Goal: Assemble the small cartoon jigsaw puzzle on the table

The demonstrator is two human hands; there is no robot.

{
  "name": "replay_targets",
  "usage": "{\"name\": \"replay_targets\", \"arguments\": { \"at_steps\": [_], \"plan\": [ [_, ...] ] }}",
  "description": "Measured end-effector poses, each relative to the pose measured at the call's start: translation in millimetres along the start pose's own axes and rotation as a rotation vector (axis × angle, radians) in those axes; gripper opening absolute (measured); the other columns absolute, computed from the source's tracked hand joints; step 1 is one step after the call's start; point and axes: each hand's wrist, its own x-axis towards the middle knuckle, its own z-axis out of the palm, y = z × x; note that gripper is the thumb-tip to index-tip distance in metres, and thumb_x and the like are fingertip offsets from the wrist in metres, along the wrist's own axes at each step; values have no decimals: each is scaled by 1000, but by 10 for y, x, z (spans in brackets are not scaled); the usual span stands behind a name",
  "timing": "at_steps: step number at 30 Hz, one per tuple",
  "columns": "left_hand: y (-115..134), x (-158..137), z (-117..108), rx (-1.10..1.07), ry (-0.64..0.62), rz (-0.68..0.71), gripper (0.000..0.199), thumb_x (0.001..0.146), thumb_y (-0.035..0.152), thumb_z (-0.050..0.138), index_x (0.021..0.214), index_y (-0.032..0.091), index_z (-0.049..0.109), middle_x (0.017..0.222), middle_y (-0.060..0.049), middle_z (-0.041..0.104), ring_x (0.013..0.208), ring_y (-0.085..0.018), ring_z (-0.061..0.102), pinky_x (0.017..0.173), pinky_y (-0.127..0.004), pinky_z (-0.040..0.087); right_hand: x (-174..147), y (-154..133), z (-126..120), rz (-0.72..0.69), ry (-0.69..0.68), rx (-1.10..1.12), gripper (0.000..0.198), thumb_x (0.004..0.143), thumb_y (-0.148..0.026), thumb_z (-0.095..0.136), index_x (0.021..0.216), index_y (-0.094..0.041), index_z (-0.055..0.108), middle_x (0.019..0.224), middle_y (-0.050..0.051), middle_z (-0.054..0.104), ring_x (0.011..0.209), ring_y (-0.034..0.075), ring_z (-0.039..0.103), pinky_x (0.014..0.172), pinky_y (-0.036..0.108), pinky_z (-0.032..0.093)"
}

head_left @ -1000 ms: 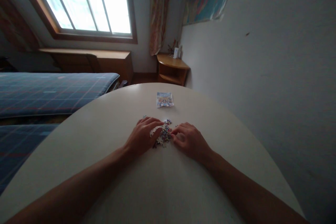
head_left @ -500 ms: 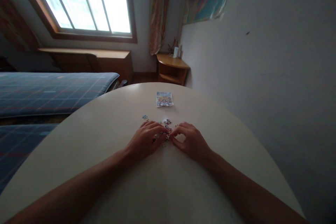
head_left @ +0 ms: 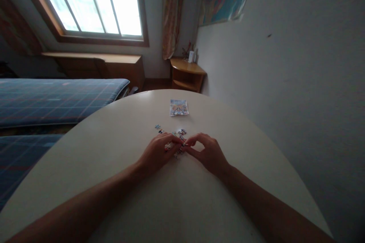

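Small jigsaw puzzle pieces (head_left: 182, 132) lie in a loose cluster on the white table (head_left: 128, 121), partly hidden by my fingers. My left hand (head_left: 159, 148) is closed in a pinch, thumb and index fingertip meeting over the cluster. Opposite it, my right hand (head_left: 207, 150) also pinches, its fingertips almost touching the left ones. A tiny puzzle piece (head_left: 184, 144) shows between the fingertips of both hands. A pair of blue and dark pieces (head_left: 157, 127) rests apart, beyond the left knuckles.
A square printed picture sheet (head_left: 179, 108) lies farther back on the table. Left of the table stands a bed with a blue plaid mattress (head_left: 57, 98). A wooden corner shelf (head_left: 188, 69) is behind, and a bare wall (head_left: 285, 83) runs along the right.
Both hands stay over the cluster with small finger movements. The left fingers have drawn back slightly, showing more pieces near the knuckles. The right fingers have straightened a little.
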Motion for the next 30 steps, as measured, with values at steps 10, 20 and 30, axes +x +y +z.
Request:
{"name": "replay_targets", "arguments": {
  "at_steps": [10, 20, 30],
  "plan": [
    [60, 44, -28, -116, 67, -134, 8, 83, 20, 61, 84, 19, 69, 77, -1, 72, 71, -16, 67, 68, -26, 53, 13, -12, 6, -59, 10, -12, 19, 86, -25, 69, 105, -26, 67, 89, 2, 72, 80, 17, 64, 80, 34, 50],
    [80, 46, -34, -178, 65, -127, 7, 84, 23, 62, 85, 18, 67, 78, -2, 71, 72, -15, 66, 66, -25, 53, 14, -2, -7, -77, -21, -9, 21, 87, -24, 69, 107, -27, 68, 89, 1, 70, 82, 17, 63, 80, 33, 48],
    [-69, 14, 13, 38, 76, -54, 5, 87, 22, 64, 89, 21, 69, 85, -1, 72, 80, -18, 66, 78, -31, 50, 64, 85, -43, 43, 36, -73, 18, 85, -28, 70, 102, -23, 67, 92, 3, 68, 86, 19, 62, 83, 35, 48]
  ]
}}
